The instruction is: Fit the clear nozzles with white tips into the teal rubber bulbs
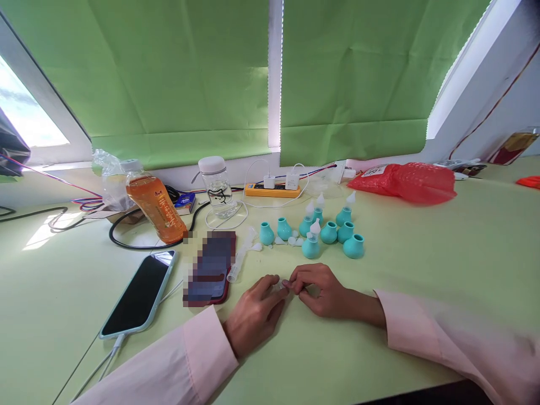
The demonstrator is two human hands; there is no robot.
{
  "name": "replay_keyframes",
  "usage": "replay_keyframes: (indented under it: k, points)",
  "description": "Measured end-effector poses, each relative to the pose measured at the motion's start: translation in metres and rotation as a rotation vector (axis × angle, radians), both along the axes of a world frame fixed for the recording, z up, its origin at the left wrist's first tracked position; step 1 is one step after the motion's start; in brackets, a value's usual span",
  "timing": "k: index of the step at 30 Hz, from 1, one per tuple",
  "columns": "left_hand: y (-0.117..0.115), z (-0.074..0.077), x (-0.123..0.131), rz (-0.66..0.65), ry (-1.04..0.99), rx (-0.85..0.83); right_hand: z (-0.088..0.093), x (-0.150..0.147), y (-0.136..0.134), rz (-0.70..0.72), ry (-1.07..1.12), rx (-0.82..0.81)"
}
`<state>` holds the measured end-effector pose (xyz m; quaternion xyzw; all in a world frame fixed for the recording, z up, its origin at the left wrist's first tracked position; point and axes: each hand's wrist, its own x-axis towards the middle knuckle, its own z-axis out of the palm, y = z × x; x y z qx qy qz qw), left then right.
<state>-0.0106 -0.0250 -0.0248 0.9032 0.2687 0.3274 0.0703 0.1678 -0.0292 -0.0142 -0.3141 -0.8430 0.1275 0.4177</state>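
Both hands are meeting on the table: the right hand [324,292] and the left hand [255,312] are pinching together on a small translucent tip [282,286] between their fingertips, closed on it from either side. Judging by this, the person is handling one tip, perhaps readying it for a bulb; the fitting would want a fine, steady pinch. Just beyond the hands, teal rubber bulbs [329,232] are standing clustered, squat and matte, some already capped with clear tips. Left of the bulbs a clear plastic tube [238,264] is lying, then a dark-screened phone [139,295] and an orange drink bottle [155,207].
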Motion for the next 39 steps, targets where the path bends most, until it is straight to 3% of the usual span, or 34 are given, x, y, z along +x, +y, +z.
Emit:
replay_keyframes:
  k: [3,6,8,10,13,17,21,25,28,31,33,35,37,39]
  points:
    - [0.0,0.002,0.001,0.0,0.03,-0.052,0.002,0.002,0.0,-0.01,0.024,0.153]
    - [0.0,0.002,0.001,0.006,0.071,-0.061,0.013,0.018,0.003,-0.066,0.02,0.447]
    - [-0.001,0.001,0.0,0.011,0.079,-0.066,0.025,0.038,0.008,-0.154,-0.054,0.616]
    - [-0.001,0.001,0.0,0.01,0.064,-0.087,0.038,0.064,0.015,-0.348,-0.064,0.683]
    - [-0.001,0.003,0.0,0.008,0.033,-0.137,0.052,0.102,0.024,-0.639,-0.083,0.573]
    - [0.001,0.005,0.0,0.041,0.031,-0.192,0.056,0.136,0.032,-0.846,-0.412,0.066]
    - [0.004,0.006,-0.001,0.058,0.021,-0.239,0.05,0.145,0.035,-0.642,-0.622,-0.307]
    - [0.004,0.009,0.0,0.144,0.032,-0.302,0.053,0.146,0.033,-0.414,-0.602,-0.455]
    - [0.003,0.012,0.001,0.17,0.02,-0.324,0.064,0.144,0.027,-0.269,-0.469,-0.496]
    - [0.003,0.014,0.0,0.138,0.006,-0.338,0.07,0.128,0.018,0.004,-0.222,-0.555]
    - [0.002,0.014,0.0,0.133,-0.011,-0.331,0.067,0.109,0.012,0.237,-0.017,-0.641]
    - [0.001,0.013,-0.001,0.143,-0.048,-0.304,0.057,0.086,0.006,0.37,0.107,-0.688]
    - [0.0,0.012,-0.002,0.157,-0.112,-0.291,0.045,0.064,-0.001,0.331,0.166,-0.659]
    - [-0.002,0.011,-0.003,0.166,-0.17,-0.333,0.032,0.046,-0.007,0.139,0.121,-0.51]
